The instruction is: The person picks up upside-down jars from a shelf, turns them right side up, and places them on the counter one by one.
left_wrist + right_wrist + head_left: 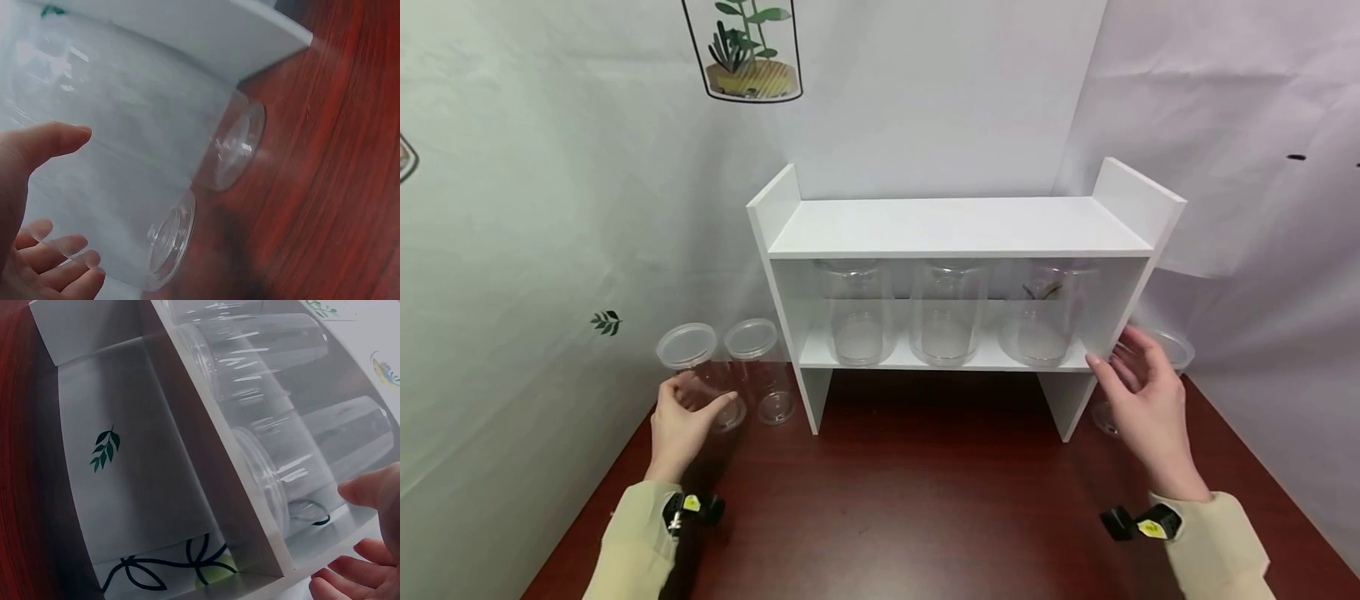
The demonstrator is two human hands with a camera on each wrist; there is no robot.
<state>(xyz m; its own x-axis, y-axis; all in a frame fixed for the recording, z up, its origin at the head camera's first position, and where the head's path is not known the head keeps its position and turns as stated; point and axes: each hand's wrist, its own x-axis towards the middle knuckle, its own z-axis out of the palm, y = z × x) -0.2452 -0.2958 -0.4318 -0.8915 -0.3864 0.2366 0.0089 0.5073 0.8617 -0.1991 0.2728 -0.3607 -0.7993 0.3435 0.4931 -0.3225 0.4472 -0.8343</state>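
At the left, a clear lidded jar (688,347) stands on the table, and my left hand (683,429) is around its side. In the left wrist view, the thumb (59,137) lies along one side of the jar and the bent fingers (69,259) along the other. A second lidded jar (752,340) stands just right of it. My right hand (1150,408) is at the right end of the white shelf (962,229), thumb by the front edge of its side panel, fingers spread behind. It partly covers another clear jar (1178,350) outside the shelf.
Three clear jars, left (859,333), middle (947,333) and right (1037,333), stand on the shelf's lower board. Below that board is an open space over the dark red table (925,508). White printed cloth (587,208) hangs behind and on both sides.
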